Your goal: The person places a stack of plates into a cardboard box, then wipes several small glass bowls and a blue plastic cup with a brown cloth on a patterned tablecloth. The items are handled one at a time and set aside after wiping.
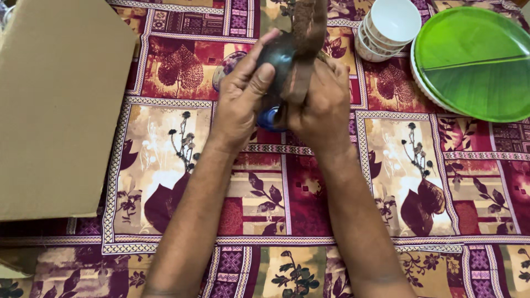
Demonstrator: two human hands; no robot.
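Brown cloth (302, 38) in my right hand (320, 105) rubs best if my left hand (243, 94) holds its grip closed around the dark rounded bowl (276, 55), raised just above the patterned tabletop (408, 182), turning it slowly.

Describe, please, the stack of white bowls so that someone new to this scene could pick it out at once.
Start at the big green plate in the far right corner of the patterned tablecloth. Touching its left edge stands the stack of white bowls, nested and open side up. It is the only plain white thing, and neither hand touches it.
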